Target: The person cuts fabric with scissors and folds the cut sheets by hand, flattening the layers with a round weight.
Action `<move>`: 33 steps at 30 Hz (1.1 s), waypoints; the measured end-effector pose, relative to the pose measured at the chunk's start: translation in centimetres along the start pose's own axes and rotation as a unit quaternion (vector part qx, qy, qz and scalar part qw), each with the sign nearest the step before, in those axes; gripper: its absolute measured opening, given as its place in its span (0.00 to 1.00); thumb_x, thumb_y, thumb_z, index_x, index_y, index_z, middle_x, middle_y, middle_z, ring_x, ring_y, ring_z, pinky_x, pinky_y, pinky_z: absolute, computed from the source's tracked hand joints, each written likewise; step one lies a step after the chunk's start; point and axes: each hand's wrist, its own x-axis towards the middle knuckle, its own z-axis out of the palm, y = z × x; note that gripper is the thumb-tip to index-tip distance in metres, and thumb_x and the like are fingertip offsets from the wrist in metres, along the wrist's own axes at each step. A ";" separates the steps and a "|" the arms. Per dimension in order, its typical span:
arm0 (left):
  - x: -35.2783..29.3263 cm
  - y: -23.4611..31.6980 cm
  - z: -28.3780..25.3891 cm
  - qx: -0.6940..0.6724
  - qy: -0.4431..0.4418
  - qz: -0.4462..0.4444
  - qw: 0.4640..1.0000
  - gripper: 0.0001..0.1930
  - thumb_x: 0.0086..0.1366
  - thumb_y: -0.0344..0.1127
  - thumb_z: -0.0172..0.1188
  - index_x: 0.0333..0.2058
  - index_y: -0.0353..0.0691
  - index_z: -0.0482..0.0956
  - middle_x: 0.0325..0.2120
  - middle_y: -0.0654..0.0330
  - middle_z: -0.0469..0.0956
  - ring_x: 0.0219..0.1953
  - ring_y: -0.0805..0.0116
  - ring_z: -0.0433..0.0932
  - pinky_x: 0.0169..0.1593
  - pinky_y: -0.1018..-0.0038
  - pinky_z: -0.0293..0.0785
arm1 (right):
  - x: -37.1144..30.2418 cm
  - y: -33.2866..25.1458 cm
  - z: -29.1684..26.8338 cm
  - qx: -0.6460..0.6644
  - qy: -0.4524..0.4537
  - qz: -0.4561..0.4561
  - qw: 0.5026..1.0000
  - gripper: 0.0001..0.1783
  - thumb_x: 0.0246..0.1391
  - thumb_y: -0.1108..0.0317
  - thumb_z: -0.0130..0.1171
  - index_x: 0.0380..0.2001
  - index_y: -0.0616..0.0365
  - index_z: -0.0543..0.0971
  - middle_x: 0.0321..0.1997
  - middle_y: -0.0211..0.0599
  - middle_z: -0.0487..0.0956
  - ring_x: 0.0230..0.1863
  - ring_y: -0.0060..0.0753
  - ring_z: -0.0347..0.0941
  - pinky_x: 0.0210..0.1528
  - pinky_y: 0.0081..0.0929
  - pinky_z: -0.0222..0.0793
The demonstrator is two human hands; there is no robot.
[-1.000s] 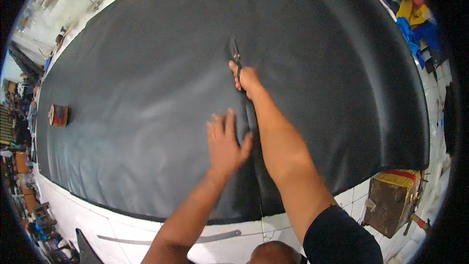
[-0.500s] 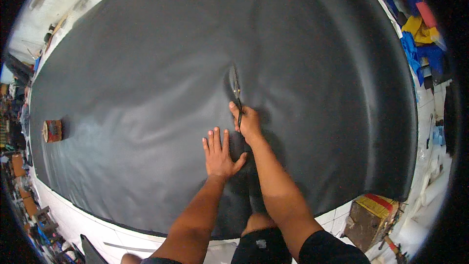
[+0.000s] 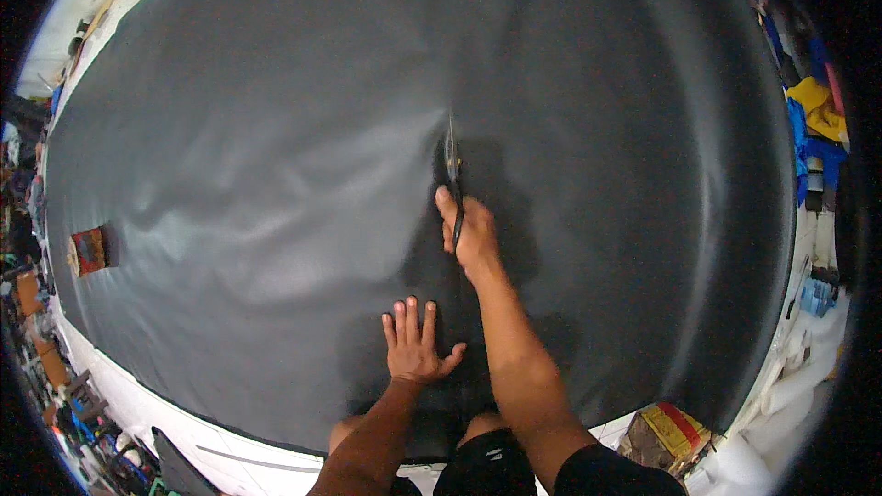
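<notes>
A wide sheet of smooth black material (image 3: pixel 276 174) lies spread beneath both hands. My right hand (image 3: pixel 475 234) grips the dark handles of a pair of scissors (image 3: pixel 452 152), their metal blades pointing away from me at the sheet's middle. A faint line runs from the scissors back toward me, looking like a cut. Closer to me and left of that line, my left hand (image 3: pixel 418 355) presses flat on the sheet, fingers spread, holding nothing. Parts of the scissor handles are hidden by my right fingers.
A small red-brown can or block (image 3: pixel 89 251) sits on the sheet at the far left. Near the lower right edge stands a worn box (image 3: pixel 671 436) with yellow and red on top. Clutter lines the left side; blue and yellow cloths (image 3: pixel 818 110) lie at the right. White floor tiles show around.
The scissors in my right hand have advanced a little farther along the sheet. My left hand now rests nearer my body, so the gap between the hands has widened. The view has shifted slightly.
</notes>
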 end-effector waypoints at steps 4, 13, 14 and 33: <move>0.4 0.6 -0.3 -0.008 -0.014 -0.009 1.000 0.48 0.50 0.67 0.62 0.63 0.41 0.64 0.66 0.41 0.56 0.68 0.40 0.53 0.67 0.39 0.45 | 4.7 -2.8 0.0 -0.004 -0.009 -0.018 1.000 0.28 0.55 0.41 0.61 0.19 0.52 0.68 0.14 0.25 0.66 0.13 0.20 0.61 0.17 0.23 0.57; 0.0 0.0 -0.5 0.008 -0.069 -0.031 0.997 0.47 0.51 0.67 0.61 0.62 0.41 0.65 0.63 0.40 0.59 0.67 0.39 0.54 0.65 0.37 0.47 | 7.8 -4.8 1.6 -0.014 0.009 -0.038 0.999 0.32 0.53 0.35 0.60 0.17 0.53 0.68 0.11 0.27 0.66 0.12 0.23 0.63 0.17 0.24 0.58; -0.3 -0.3 -0.1 0.013 -0.047 -0.015 0.999 0.48 0.51 0.68 0.61 0.63 0.38 0.64 0.64 0.38 0.57 0.68 0.37 0.52 0.66 0.37 0.45 | 9.3 -5.8 1.8 -0.015 -0.005 -0.041 0.999 0.33 0.52 0.34 0.60 0.17 0.53 0.68 0.11 0.27 0.66 0.12 0.24 0.63 0.17 0.25 0.58; 35.4 -6.5 -9.7 -0.043 0.264 -0.009 0.964 0.28 0.63 0.46 0.57 0.59 0.41 0.68 0.62 0.40 0.61 0.65 0.40 0.57 0.67 0.48 0.51 | 18.7 -11.8 3.2 -0.048 0.029 -0.047 0.997 0.30 0.52 0.39 0.63 0.17 0.54 0.70 0.14 0.30 0.69 0.14 0.23 0.65 0.18 0.26 0.61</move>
